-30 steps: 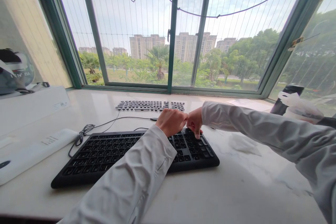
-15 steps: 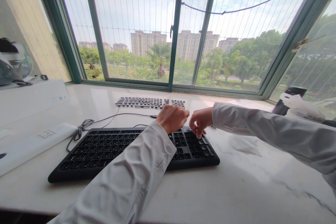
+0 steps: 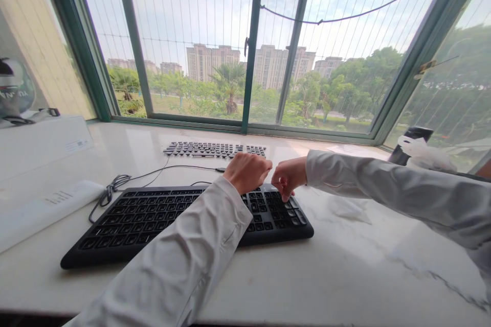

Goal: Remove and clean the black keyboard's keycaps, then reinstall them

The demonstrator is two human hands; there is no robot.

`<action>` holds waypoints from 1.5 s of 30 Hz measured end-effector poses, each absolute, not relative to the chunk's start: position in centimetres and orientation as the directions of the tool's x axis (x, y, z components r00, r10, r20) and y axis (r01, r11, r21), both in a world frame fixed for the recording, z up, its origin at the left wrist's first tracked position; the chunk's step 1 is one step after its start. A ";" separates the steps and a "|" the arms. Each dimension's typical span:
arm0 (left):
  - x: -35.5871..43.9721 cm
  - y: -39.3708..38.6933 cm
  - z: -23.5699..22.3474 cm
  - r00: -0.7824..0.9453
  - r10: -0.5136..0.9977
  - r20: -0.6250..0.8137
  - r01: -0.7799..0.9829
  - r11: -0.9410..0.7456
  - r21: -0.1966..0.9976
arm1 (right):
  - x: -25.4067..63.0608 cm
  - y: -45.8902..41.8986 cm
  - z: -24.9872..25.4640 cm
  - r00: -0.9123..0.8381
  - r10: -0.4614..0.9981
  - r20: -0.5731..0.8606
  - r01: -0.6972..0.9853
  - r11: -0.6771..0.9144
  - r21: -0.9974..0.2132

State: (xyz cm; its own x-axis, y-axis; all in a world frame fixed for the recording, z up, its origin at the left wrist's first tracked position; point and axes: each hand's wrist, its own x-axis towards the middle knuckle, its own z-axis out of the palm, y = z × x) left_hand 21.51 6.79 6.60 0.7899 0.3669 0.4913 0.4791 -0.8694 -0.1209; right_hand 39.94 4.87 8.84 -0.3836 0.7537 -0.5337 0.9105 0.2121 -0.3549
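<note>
A black keyboard (image 3: 164, 219) lies at a slant on the white marble surface; most of its key positions show bare square sockets. Over its upper right part, my left hand (image 3: 247, 171) is closed, its back toward me, and the fingertips are hidden. Just to the right, my right hand (image 3: 287, 176) is curled with its fingers down at the top of the number pad. Whatever either hand holds is too small or hidden to make out. Behind the hands, loose black keycaps (image 3: 199, 149) lie in rows like a keyboard layout.
A coiled black cable (image 3: 115, 184) runs left of the keyboard. At the left are a white flat package (image 3: 49, 209) and a white box (image 3: 42, 140) with a helmet (image 3: 15, 89) on it. A clear plastic bag (image 3: 349, 209) lies right; a dark cylinder (image 3: 412, 145) stands by the window.
The view has shifted slightly, so everything sits a little further left. Both hands stay closed over the same part of the keyboard, with the right fingers slightly more curled.
</note>
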 end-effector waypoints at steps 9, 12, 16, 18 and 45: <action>21.4 7.0 6.6 0.787 0.386 0.482 0.495 -0.861 -0.119 | 39.9 7.7 8.2 -0.477 0.568 -0.670 0.876 0.245 -0.416; 21.4 7.1 6.6 0.783 0.380 0.493 0.496 -0.859 -0.126 | 39.9 8.2 8.1 -0.485 0.538 -0.689 0.873 0.253 -0.417; 21.4 7.1 6.6 0.780 0.371 0.503 0.505 -0.849 -0.156 | 40.0 8.8 7.9 -0.494 0.491 -0.718 0.869 0.271 -0.413; 21.4 7.1 6.6 0.776 0.372 0.509 0.507 -0.848 -0.153 | 40.1 8.9 7.8 -0.501 0.486 -0.716 0.865 0.291 -0.408; 21.3 6.9 6.9 0.770 0.347 0.536 0.492 -0.857 -0.153 | 40.2 6.2 8.7 -0.557 0.604 -0.570 0.827 0.465 -0.315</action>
State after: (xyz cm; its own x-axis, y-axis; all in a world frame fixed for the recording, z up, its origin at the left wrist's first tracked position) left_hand 21.33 6.95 6.87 0.7699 0.3466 0.5359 0.4921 -0.8571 -0.1526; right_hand 40.18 6.16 8.65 -0.5569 0.6038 -0.5704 0.8272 0.4652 -0.3151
